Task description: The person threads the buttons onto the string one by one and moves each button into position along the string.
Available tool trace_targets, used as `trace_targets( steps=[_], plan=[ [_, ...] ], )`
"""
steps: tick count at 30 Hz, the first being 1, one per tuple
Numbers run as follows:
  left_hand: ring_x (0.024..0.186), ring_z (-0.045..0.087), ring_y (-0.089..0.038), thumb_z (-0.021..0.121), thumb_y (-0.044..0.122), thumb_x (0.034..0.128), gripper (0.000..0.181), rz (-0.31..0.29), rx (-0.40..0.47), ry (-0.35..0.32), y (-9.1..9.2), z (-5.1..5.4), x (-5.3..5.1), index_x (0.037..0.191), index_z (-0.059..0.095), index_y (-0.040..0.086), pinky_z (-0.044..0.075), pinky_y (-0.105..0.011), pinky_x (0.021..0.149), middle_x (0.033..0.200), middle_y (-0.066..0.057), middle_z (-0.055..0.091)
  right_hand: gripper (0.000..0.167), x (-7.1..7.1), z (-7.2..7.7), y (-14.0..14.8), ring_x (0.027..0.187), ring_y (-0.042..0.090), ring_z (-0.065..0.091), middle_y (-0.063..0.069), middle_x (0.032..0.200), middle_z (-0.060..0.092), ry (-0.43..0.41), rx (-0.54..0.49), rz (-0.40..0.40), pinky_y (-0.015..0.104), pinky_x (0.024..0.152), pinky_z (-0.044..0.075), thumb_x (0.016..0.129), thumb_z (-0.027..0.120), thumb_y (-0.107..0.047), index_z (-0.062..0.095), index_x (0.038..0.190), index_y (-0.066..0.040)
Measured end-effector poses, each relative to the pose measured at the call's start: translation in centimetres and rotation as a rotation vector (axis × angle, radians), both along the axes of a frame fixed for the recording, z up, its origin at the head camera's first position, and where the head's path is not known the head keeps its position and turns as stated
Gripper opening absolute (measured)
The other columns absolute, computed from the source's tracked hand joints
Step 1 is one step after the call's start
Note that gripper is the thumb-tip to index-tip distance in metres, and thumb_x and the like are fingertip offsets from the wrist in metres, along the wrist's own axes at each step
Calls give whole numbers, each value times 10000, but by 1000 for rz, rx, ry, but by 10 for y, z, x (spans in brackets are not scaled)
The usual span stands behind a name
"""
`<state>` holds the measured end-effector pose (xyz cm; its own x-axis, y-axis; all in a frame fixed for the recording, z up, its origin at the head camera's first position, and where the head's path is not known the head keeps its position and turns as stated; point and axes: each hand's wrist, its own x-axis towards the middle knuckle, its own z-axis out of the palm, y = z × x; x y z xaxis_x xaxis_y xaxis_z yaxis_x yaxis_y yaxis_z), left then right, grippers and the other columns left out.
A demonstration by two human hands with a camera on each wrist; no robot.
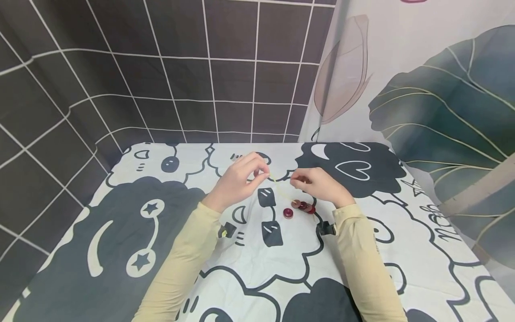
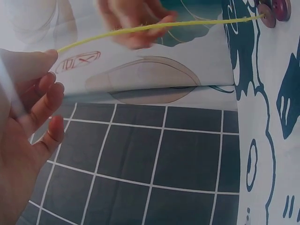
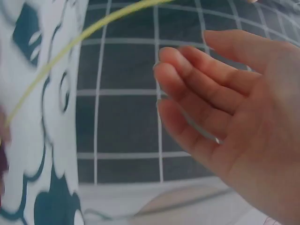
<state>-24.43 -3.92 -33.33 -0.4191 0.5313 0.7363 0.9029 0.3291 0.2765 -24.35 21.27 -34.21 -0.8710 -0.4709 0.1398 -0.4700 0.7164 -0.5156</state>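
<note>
A yellow cord (image 2: 187,23) runs from the pinched thumb and finger of the left hand (image 1: 240,179) down to a group of dark red and brown buttons (image 1: 303,206) on the patterned cloth. In the left wrist view the left hand (image 2: 28,103) pinches the cord's end, and a brown button (image 2: 266,16) sits at its other end. The right hand (image 1: 318,182) is above the buttons; in the right wrist view the right hand (image 3: 243,103) has loosely bent fingers with nothing between them, beside the cord. One red button (image 1: 288,213) lies apart, left of the group.
A black-and-white patterned cloth (image 1: 257,264) covers the surface. Behind it hang a dark grid-patterned curtain (image 1: 233,80) and a leaf-patterned curtain (image 1: 402,58) at the right. A small dark item with a yellow-green spot (image 1: 227,230) is by the left forearm.
</note>
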Motion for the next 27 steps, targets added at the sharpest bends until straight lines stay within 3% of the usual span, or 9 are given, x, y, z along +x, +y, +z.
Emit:
trace_targets(
  steps=[6,10,15,19,27],
  plan=[
    [753,550,-135,668,79,889,42,31,-15,24,1,-1,0,892,626,76,473,-245,732,912,-30,628,289,12,13,-22,1084,236,656,93,1158,688,-14,-184,69,439,948,514,991,537,-202,578,1257,-95],
    [734,549,-128,689,70,868,68,62,-9,45,2,-3,0,877,626,93,465,-239,715,901,-16,635,352,16,17,-28,1167,249,635,92,1197,686,-61,-218,114,469,987,492,1001,518,-214,517,1342,-128],
    [710,563,-158,686,78,867,64,73,-22,70,7,-4,1,879,626,96,426,-260,680,888,-16,637,344,17,17,-29,992,214,661,73,989,719,-67,-223,133,390,867,495,991,535,-200,512,1330,-144],
    [703,563,-165,689,112,877,58,81,-37,75,9,-6,1,885,635,92,409,-263,669,890,-13,641,246,16,18,-26,795,165,599,35,784,635,-43,-226,127,308,748,463,968,573,-178,593,1209,-134],
    [722,554,-149,693,146,879,75,98,-56,34,8,-7,1,890,628,110,421,-267,683,914,-3,633,91,12,16,-20,781,123,554,-36,788,627,-15,-223,43,275,680,453,939,632,-208,704,953,-154]
  ],
)
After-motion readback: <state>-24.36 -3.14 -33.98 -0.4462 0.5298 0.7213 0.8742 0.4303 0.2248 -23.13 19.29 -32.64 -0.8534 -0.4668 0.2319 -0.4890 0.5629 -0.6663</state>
